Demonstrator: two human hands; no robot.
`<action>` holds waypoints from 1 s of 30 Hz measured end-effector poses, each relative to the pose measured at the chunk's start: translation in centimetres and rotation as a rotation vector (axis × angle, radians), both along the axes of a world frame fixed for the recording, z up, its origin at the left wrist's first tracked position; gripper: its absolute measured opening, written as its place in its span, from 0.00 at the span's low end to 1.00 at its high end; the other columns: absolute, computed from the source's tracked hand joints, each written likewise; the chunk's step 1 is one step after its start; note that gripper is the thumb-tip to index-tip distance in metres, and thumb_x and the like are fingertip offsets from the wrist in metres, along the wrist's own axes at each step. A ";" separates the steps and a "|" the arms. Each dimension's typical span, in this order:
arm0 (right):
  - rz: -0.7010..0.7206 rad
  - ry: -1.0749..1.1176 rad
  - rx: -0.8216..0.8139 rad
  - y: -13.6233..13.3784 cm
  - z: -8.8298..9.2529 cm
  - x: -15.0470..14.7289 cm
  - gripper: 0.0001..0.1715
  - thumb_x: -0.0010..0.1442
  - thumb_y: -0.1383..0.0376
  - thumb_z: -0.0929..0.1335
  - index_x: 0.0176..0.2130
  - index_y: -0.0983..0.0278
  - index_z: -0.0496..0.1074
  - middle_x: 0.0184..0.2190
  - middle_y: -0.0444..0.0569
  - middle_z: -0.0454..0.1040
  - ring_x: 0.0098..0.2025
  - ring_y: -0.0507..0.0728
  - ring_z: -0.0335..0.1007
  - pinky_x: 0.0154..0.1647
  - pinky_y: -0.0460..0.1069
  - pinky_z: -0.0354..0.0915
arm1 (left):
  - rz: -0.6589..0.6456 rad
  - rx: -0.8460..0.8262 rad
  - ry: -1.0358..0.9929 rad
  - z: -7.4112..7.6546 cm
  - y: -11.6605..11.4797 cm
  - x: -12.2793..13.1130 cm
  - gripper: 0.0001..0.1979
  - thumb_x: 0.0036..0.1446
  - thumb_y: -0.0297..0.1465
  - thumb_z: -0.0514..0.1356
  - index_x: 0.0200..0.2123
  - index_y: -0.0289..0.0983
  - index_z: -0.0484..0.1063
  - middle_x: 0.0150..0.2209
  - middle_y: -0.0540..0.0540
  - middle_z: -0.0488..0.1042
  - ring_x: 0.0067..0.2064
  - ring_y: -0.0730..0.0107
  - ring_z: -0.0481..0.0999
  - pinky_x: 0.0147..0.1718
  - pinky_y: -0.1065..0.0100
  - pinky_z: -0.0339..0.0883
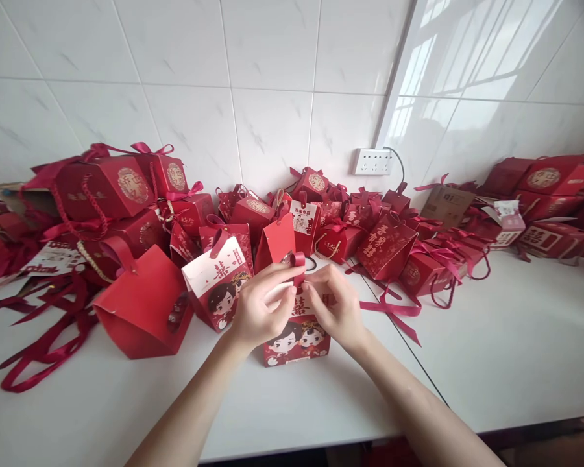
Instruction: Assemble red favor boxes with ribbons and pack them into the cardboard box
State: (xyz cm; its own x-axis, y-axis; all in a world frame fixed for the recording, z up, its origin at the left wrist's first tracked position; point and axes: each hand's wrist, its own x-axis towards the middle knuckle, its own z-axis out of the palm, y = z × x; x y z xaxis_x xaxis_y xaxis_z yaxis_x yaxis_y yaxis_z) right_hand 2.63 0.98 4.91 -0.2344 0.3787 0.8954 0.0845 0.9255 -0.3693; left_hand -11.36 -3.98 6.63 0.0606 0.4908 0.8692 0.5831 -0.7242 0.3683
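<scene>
A red and white gift box (pixel 298 342) printed with two cartoon figures stands upright on the table in front of me. Both hands meet at its top, around a dark red strap (pixel 299 261) that forms a loop. My left hand (pixel 265 303) pinches the strap from the left, thumb and fingers closed on it. From the right, my right hand (pixel 335 305) has its fingertips pressed together at the strap's other side. The hands cover much of the box's upper part. Just left stands a similar cartoon gift box (pixel 219 279), with a plain red box (pixel 143 305) farther left.
Piles of red gift boxes (pixel 104 188) with ribbons and rope handles line the wall. More red boxes (pixel 557 178) are stacked at the far right. Loose ribbon (pixel 43 353) lies at the left. A white power socket (pixel 372 162) is on the tiled wall, its cable running down. A table seam (pixel 425 375) crosses right.
</scene>
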 end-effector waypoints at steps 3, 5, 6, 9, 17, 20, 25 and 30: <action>0.012 -0.005 0.014 0.0 0.2 0.1 0.04 0.58 0.72 0.64 0.34 0.63 0.64 0.27 0.45 0.65 0.28 0.52 0.63 0.28 0.47 0.62 | -0.013 0.013 0.017 0.0 0.0 -0.1 0.18 0.51 0.21 0.55 0.46 0.38 0.71 0.41 0.44 0.75 0.42 0.67 0.75 0.41 0.67 0.73; 0.019 -0.016 0.025 0.0 0.2 0.2 0.05 0.58 0.72 0.63 0.35 0.63 0.64 0.27 0.45 0.66 0.29 0.52 0.63 0.28 0.47 0.62 | -0.004 0.013 0.025 0.0 0.0 -0.1 0.19 0.50 0.21 0.55 0.46 0.37 0.71 0.42 0.44 0.75 0.43 0.66 0.75 0.41 0.67 0.73; 0.020 -0.020 0.030 0.0 0.2 0.2 0.05 0.58 0.72 0.63 0.35 0.63 0.64 0.27 0.45 0.66 0.29 0.52 0.63 0.28 0.47 0.62 | 0.004 0.012 0.030 -0.1 0.0 -0.1 0.19 0.50 0.21 0.55 0.47 0.38 0.71 0.42 0.44 0.75 0.43 0.66 0.75 0.41 0.66 0.73; 0.021 -0.035 0.044 0.2 0.1 0.3 0.05 0.58 0.71 0.63 0.36 0.63 0.64 0.27 0.46 0.65 0.28 0.53 0.62 0.27 0.48 0.62 | 0.021 0.005 0.047 -0.1 0.1 -0.2 0.20 0.51 0.21 0.55 0.47 0.38 0.70 0.42 0.44 0.75 0.43 0.66 0.75 0.41 0.66 0.73; 0.023 -0.044 0.060 0.4 -0.1 0.5 0.07 0.58 0.72 0.62 0.38 0.62 0.64 0.28 0.46 0.66 0.29 0.53 0.63 0.28 0.49 0.63 | 0.009 -0.048 -0.018 -0.4 0.1 -0.2 0.18 0.53 0.22 0.54 0.47 0.39 0.71 0.45 0.44 0.75 0.44 0.66 0.75 0.36 0.70 0.75; 0.017 -0.047 0.061 0.4 -0.1 0.4 0.07 0.58 0.73 0.63 0.38 0.63 0.64 0.28 0.46 0.65 0.29 0.53 0.62 0.29 0.48 0.63 | -0.015 -0.071 -0.050 -0.4 0.1 0.0 0.18 0.53 0.22 0.54 0.47 0.38 0.71 0.46 0.44 0.74 0.45 0.66 0.75 0.35 0.71 0.75; -0.006 -0.044 0.065 0.4 -0.2 0.4 0.06 0.59 0.73 0.63 0.37 0.63 0.65 0.28 0.45 0.65 0.29 0.52 0.62 0.29 0.48 0.63 | -0.023 -0.143 -0.135 -0.2 0.0 0.1 0.15 0.52 0.23 0.56 0.43 0.37 0.73 0.42 0.45 0.76 0.43 0.67 0.76 0.36 0.72 0.75; 0.005 -0.036 0.042 0.3 0.0 0.4 0.06 0.59 0.73 0.62 0.36 0.63 0.65 0.27 0.45 0.65 0.29 0.52 0.62 0.28 0.47 0.62 | -0.036 -0.257 -0.262 -0.1 0.0 0.3 0.15 0.50 0.24 0.58 0.43 0.35 0.72 0.40 0.44 0.77 0.42 0.65 0.77 0.36 0.70 0.75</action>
